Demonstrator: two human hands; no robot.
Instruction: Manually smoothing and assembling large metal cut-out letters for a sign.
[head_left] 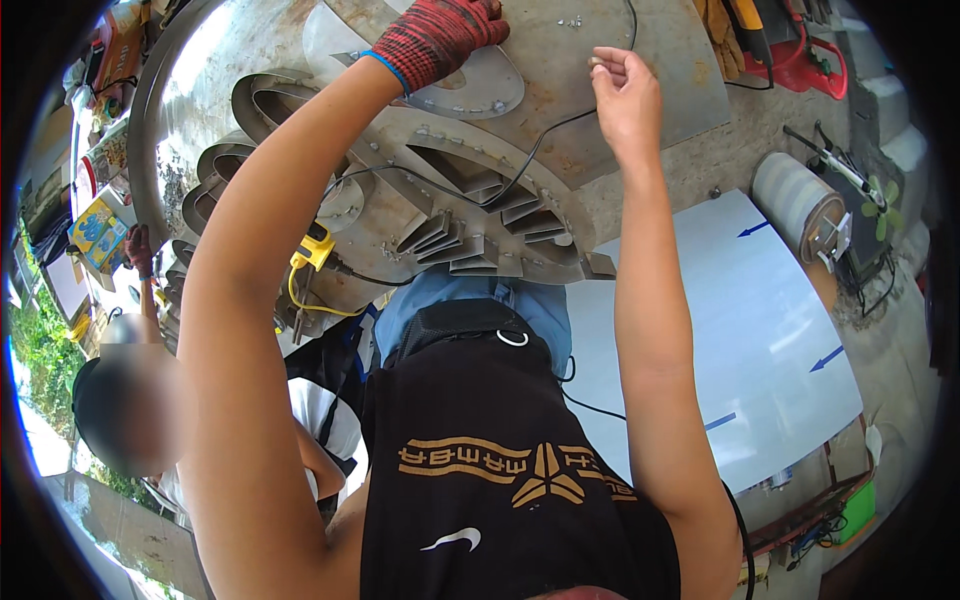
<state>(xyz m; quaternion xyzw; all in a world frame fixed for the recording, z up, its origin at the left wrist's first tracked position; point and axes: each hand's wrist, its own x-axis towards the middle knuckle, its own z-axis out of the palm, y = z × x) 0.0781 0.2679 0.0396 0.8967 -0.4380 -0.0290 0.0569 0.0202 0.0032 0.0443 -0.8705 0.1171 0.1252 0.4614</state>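
Observation:
My left hand [440, 45], in a red and black knit glove with a blue cuff, reaches over the metal workpiece at the top of the view. Its fingers are curled closed near a flat metal piece [490, 88]; what they hold, if anything, is hidden. My bare right hand [628, 105] hovers above a flat metal sheet [665, 85], fingers bent into a pinch. Something tiny may be between the fingertips, too small to name. Several small shiny bits [570, 22] lie on the sheet between the hands. Bent metal strips [455, 165] stand on edge along the workpiece, with weld spots beside them.
A black cable [545, 135] crosses the workpiece. Near my left forearm hangs a yellow tool or connector [313, 247]. At the right are a white panel [740, 330], a striped drum [800, 205] and a red object [815, 65]. Another person [330, 420] is at the left.

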